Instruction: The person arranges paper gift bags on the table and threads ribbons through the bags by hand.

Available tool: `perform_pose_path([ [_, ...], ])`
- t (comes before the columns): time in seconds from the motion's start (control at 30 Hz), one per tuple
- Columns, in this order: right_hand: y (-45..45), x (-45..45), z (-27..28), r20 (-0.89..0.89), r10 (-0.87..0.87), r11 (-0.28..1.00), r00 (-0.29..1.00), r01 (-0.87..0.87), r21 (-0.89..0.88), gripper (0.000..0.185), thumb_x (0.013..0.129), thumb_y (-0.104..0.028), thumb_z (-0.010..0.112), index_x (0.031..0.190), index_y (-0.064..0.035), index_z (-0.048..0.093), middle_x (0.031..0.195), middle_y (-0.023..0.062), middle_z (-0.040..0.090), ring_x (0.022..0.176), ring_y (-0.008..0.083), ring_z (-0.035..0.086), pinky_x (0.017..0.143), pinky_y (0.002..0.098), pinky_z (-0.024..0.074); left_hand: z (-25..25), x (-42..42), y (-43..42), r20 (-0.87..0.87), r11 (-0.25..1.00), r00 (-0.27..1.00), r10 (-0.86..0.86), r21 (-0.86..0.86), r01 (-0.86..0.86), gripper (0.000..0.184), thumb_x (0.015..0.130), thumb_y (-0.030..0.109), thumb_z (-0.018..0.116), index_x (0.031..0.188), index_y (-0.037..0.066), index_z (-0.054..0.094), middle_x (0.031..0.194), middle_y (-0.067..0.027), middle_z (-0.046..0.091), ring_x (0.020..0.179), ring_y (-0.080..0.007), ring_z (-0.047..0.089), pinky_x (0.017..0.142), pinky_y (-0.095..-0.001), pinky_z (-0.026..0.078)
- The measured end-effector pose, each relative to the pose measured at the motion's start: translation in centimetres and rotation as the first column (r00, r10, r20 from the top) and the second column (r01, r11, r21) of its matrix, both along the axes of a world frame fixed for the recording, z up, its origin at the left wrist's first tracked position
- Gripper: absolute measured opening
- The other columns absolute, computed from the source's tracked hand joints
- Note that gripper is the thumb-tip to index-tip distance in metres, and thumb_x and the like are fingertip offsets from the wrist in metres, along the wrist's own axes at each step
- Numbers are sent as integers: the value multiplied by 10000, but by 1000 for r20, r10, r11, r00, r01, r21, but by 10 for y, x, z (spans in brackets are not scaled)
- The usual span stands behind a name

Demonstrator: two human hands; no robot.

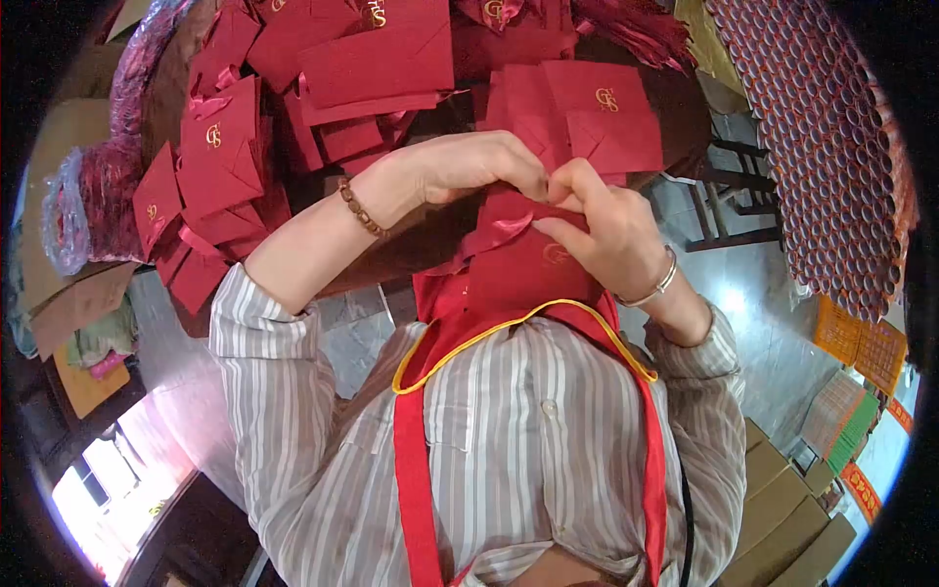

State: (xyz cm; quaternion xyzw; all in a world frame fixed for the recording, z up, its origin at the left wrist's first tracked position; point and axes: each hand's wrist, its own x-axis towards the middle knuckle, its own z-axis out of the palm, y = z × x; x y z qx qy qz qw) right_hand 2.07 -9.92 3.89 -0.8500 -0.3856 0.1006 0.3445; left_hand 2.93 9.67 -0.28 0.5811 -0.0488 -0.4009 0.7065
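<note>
A red paper bag (pixel 533 274) with a gold monogram lies against the red, yellow-edged apron (pixel 450 338). My left hand (pixel 494 164), below a brown bead bracelet, is bent over the bag's far edge with its fingertips pinched there. Beside it my right hand (pixel 611 230) has thumb and fingers closed on the same edge, the fingertips of both hands nearly touching. A shiny pink-red ribbon (pixel 511 227) hangs on the bag just below the fingers. The exact spot gripped is partly hidden by the fingers.
Stacks of red bags (pixel 377 59) cover much of the dark table (pixel 391 256), with another pile (pixel 606 108) just beyond my hands. Plastic-wrapped bundles (pixel 93 210) are at the left. At the right are a sheet of round items (pixel 812 127), a dark stool (pixel 729 210) and orange crates (pixel 861 342).
</note>
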Motion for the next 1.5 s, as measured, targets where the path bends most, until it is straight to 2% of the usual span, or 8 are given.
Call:
perform_pose_path([
  [0.3, 0, 0, 4, -252, 138, 989, 958, -121, 82, 226, 704, -119, 708, 821, -8, 550, 648, 130, 575, 578, 244, 595, 535, 283, 445, 0, 19, -2, 275, 994, 961, 38, 91, -66, 179, 754, 122, 566, 811, -21, 657, 912, -87, 633, 904, -144, 546, 844, -266, 381],
  [0.5, -3, 10, -1, -413, 137, 991, 900, -124, 59, 187, 754, -118, 678, 837, 4, 563, 624, 48, 596, 582, 33, 513, 513, 227, 413, 11, 51, 19, 532, 707, 665, 524, 163, -688, 178, 836, 167, 523, 844, 28, 634, 824, -24, 627, 745, -104, 566, 628, -245, 447],
  [0.9, -8, 22, -21, -620, 27, 999, 784, 7, 52, 184, 770, -115, 661, 878, 7, 572, 755, 20, 611, 714, 37, 532, 623, 210, 440, -2, 26, 9, 921, 516, 390, 2, 333, -789, 276, 823, 220, 563, 986, -3, 583, 917, -110, 615, 728, -200, 581, 666, -302, 461],
  [0.97, -8, 23, -17, -533, 35, 999, 845, -23, 28, 186, 780, -126, 652, 896, 2, 581, 748, 17, 606, 706, 40, 532, 617, 214, 441, 22, 10, 8, 956, 755, 291, -33, 215, -620, 257, 823, 258, 559, 946, 37, 607, 962, -124, 608, 906, -302, 561, 803, -365, 425],
  [1.1, -10, 25, -13, -542, 46, 999, 839, -32, 36, 208, 775, -164, 656, 917, -21, 602, 761, 25, 611, 769, 88, 555, 694, 243, 440, 6, -15, 13, 755, 797, 546, -364, 556, -236, 213, 877, 206, 492, 900, 13, 580, 981, -93, 582, 990, -242, 504, 875, -343, 362],
  [1.17, -18, 24, -12, 36, 148, 988, 988, -147, -48, 227, 761, -213, 662, 915, -50, 625, 803, 53, 616, 878, 165, 550, 788, 279, 409, 3, -16, 18, 730, 842, 606, -316, 511, -176, 208, 878, 199, 493, 877, 7, 572, 995, -95, 574, 993, -241, 503, 869, -340, 369],
  [1.3, -40, 25, -9, 172, 110, 978, 979, -76, -195, 234, 753, -246, 661, 906, -69, 641, 873, 92, 613, 967, 224, 515, 851, 307, 368, -9, -23, 21, 716, 924, 691, -98, 323, -204, 221, 879, 204, 484, 834, 4, 568, 1035, -108, 541, 991, -267, 487, 875, -325, 363],
  [1.5, -58, 24, -28, -592, -56, 988, 804, 131, 85, 210, 747, -136, 690, 904, -17, 616, 869, 28, 588, 796, 93, 528, 691, 235, 424, -19, -57, 4, 666, 819, 679, 310, 176, -547, 244, 905, 147, 464, 1105, 11, 501, 1248, -109, 426, 1112, -200, 455, 952, -315, 339],
])
